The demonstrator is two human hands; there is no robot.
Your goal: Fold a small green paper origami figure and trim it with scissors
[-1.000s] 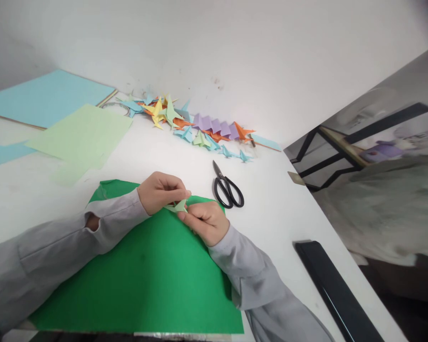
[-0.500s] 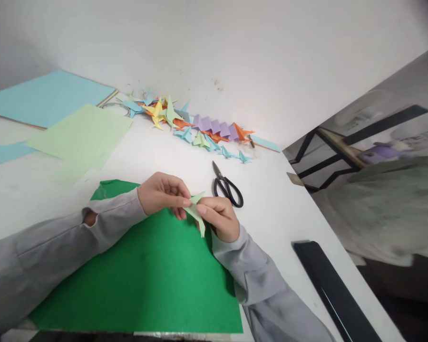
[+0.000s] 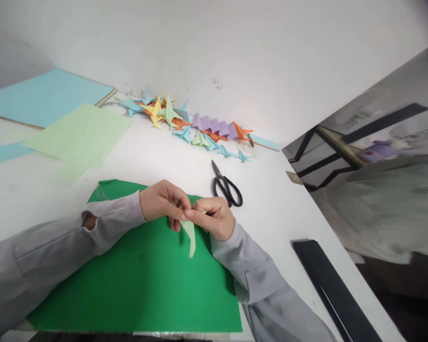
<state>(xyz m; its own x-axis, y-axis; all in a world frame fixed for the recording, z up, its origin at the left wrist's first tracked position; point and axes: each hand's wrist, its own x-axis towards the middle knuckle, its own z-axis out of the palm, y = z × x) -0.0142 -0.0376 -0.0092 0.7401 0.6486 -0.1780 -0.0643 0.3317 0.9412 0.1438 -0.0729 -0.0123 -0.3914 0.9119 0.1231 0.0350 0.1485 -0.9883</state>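
A pale green folded paper piece (image 3: 190, 233) is pinched between my two hands, its narrow split tip pointing down. My left hand (image 3: 164, 202) grips its upper end with thumb and fingers. Thumb and fingertips of my right hand (image 3: 214, 216) press on the same spot, touching the left fingertips. The upper part of the paper is mostly hidden by the fingers. Below both hands lies a green sheet (image 3: 139, 280) on the white table. Black-handled scissors (image 3: 226, 185) rest just beyond my right hand, blades pointing away.
Folded paper cranes and stars (image 3: 164, 111) in several colours lie along the wall, with a purple pleated strip (image 3: 214, 126). Light green sheets (image 3: 82, 133) and blue sheets (image 3: 53, 95) are at the left. A long black case (image 3: 335, 289) lies near the table's right edge.
Both hands have moved slightly down, and the right hand has shifted left so the fingertips meet. The folded paper has moved lower, with its upper point now covered.
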